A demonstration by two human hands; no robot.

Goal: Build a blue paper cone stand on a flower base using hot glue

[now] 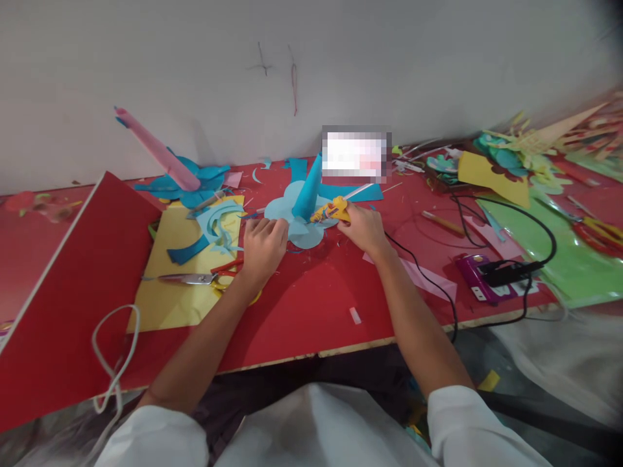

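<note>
My right hand (364, 228) is closed round a yellow glue gun (339, 209), its nozzle pointing left at the foot of a blue paper cone (308, 188). The cone stands tilted on a light blue flower-shaped paper (305, 239) with rounded petals. At the flower's left edge, my left hand (265, 250) has its fingers curled down on the paper; the fingertips are partly hidden. A clear glue stick (357, 192) juts from the back of the gun. Scissors (192, 279) with yellow handles lie beside my left forearm.
A pink paper tube (158, 150) on blue petals leans at the left. Blue cut scraps (221, 224) lie on yellow sheets (168, 305). A red board (87, 292) stands at the left. Black cables run to a purple power strip (479, 275) on the right, near a green sheet (559, 259).
</note>
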